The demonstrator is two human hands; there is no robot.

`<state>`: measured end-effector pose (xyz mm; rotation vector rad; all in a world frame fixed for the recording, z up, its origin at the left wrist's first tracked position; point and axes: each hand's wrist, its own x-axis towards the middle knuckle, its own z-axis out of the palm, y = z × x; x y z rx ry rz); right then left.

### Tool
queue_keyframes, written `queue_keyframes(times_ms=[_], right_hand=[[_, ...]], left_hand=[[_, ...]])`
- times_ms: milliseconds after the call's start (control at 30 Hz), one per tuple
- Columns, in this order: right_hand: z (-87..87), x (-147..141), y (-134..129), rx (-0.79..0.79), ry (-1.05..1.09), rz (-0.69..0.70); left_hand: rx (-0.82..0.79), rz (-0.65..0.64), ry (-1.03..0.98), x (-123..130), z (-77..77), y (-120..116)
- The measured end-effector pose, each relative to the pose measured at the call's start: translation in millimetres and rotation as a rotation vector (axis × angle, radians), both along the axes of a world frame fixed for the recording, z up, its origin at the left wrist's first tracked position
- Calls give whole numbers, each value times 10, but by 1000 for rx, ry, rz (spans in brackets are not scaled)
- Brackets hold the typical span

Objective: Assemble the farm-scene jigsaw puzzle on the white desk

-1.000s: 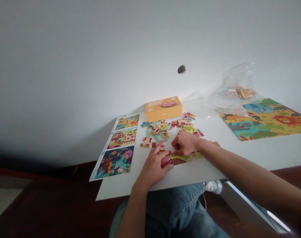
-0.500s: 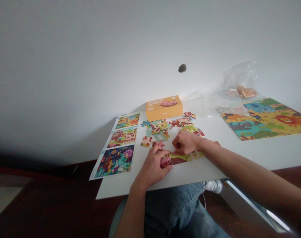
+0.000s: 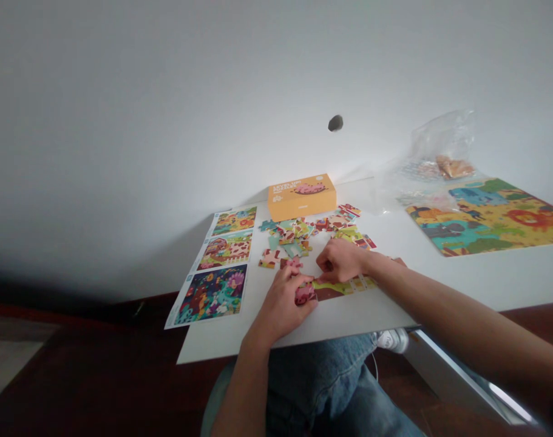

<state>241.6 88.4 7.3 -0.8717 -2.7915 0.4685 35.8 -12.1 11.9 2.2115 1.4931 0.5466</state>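
Observation:
My left hand (image 3: 283,303) curls round a pink puzzle piece (image 3: 305,294) lying near the table's front edge, thumb below it and fingers above. Against that piece's right side lies a joined strip of puzzle (image 3: 331,291), brown and green with a pale fence. My right hand (image 3: 342,261) is closed, its fingertips down at the seam between piece and strip; whatever they pinch is hidden. Just beyond my left fingers is another pink piece (image 3: 294,263). A brown-and-white piece (image 3: 269,258) sits to its left. Behind both hands spreads a pile of loose puzzle pieces (image 3: 295,230).
An orange puzzle box (image 3: 302,206) stands at the back by the wall. On the left, a sheet with three pictures (image 3: 218,267) overhangs the table edge. A finished animal puzzle (image 3: 490,218) lies at the right, with a clear plastic bag (image 3: 440,145) behind it.
Both hands keep almost the same place and pose over the pink piece and the strip. The view has shifted very slightly.

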Motion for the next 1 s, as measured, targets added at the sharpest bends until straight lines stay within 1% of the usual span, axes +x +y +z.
queue_keyframes(times_ms=[400,633,800,867,1000], right_hand=[[47,-8,-22,-1,-37,-29],[40,-19,-15,-4,-48,-21],[39,-21,-16,-13,-32,-14],[51,-20,-41,-33,32,17],[99,-23,-130,-115,155,157]], left_hand=[[-2,19,-6,9,-25,-7],[-40,139,3,85,-44,25],[-38,147,-1,90,-46,21],[-42,148,5,88,-36,16],[-59,162,28,101,-8,6]])
